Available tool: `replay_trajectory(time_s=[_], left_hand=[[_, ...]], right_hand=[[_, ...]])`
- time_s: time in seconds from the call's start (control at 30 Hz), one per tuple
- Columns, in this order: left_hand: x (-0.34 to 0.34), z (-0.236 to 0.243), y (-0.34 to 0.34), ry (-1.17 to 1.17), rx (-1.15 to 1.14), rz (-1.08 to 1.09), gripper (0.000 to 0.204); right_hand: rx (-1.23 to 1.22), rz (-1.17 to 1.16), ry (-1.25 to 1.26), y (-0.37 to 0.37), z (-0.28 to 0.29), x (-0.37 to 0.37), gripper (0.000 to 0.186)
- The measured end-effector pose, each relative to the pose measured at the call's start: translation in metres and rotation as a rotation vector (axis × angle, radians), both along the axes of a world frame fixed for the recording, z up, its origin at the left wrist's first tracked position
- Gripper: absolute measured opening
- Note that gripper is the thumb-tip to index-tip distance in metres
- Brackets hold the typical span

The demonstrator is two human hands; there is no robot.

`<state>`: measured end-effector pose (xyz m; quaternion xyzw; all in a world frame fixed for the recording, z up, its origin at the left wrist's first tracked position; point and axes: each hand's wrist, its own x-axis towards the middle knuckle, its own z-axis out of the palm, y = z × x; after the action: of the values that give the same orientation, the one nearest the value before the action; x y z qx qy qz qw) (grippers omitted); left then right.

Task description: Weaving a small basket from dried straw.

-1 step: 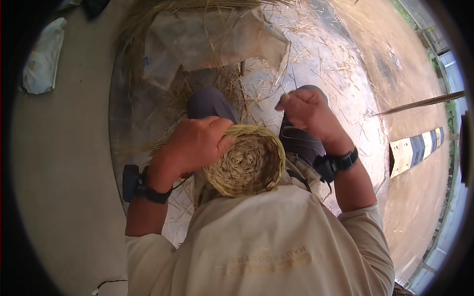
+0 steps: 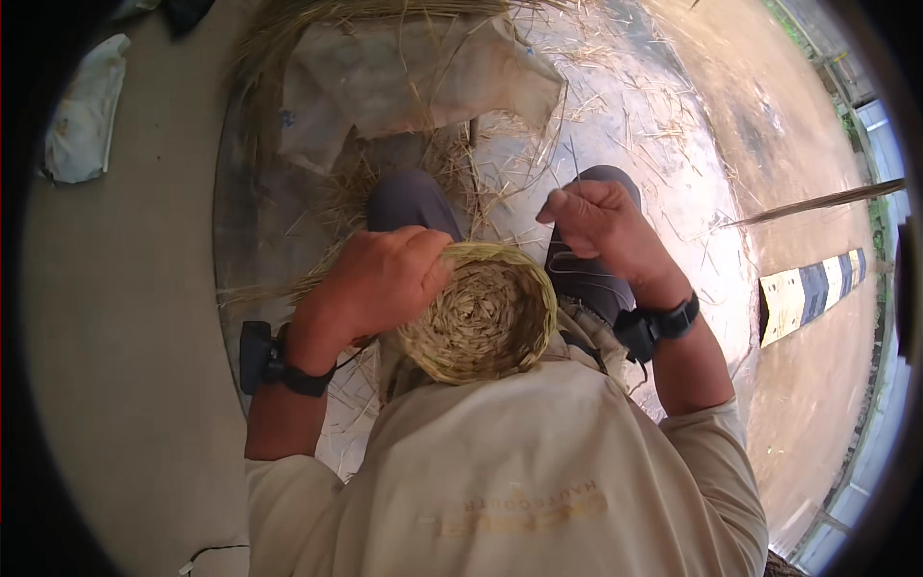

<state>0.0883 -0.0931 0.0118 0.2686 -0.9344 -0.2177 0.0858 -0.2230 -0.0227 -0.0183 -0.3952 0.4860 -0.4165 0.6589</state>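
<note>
A round basket [image 2: 481, 308] woven of straw, with a greenish-yellow rim, rests tilted in my lap, its hollow facing up. My left hand [image 2: 389, 274] grips its left rim, fingers folded over the edge. Right of the basket and apart from it, my right hand [image 2: 596, 219] is raised above my right knee. Its fingers are pinched together around a thin, dark, needle-like rod [image 2: 574, 154] that points up and away. Whether a strand runs from that hand to the basket I cannot tell.
A pale cloth sack [image 2: 413, 77] lies beyond my knees, with a bundle of long straw [image 2: 260, 48] around it. Loose straw bits litter the grey sheet [image 2: 625, 106]. A striped block [image 2: 812, 293] and a thin bundle of stalks [image 2: 817, 204] are at right, a white bag [image 2: 87, 115] far left.
My right hand has shifted very slightly, and the thin rod in it shows a little more sharply. My left hand stays on the basket's rim.
</note>
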Motion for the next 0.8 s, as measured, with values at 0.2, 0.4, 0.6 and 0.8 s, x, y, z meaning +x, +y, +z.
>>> replay_trajectory(time_s=[0.2, 0.4, 0.6, 0.8], left_hand=[[0.013, -0.003, 0.004, 0.005, 0.040, 0.056, 0.021], [0.006, -0.011, 0.012, 0.088, 0.047, 0.094, 0.019], [0.007, -0.008, 0.010, -0.085, 0.015, 0.063, 0.024], [0.013, -0.022, 0.008, 0.240, 0.178, 0.166, 0.025]], right_hand=[[0.009, -0.192, -0.139, 0.021, -0.014, 0.002, 0.032], [-0.170, -0.522, -0.642, -0.024, 0.015, 0.022, 0.024], [-1.302, 0.482, 0.442, -0.009, 0.047, 0.117, 0.019], [-0.946, 0.628, 0.095, 0.019, 0.020, 0.138, 0.013]])
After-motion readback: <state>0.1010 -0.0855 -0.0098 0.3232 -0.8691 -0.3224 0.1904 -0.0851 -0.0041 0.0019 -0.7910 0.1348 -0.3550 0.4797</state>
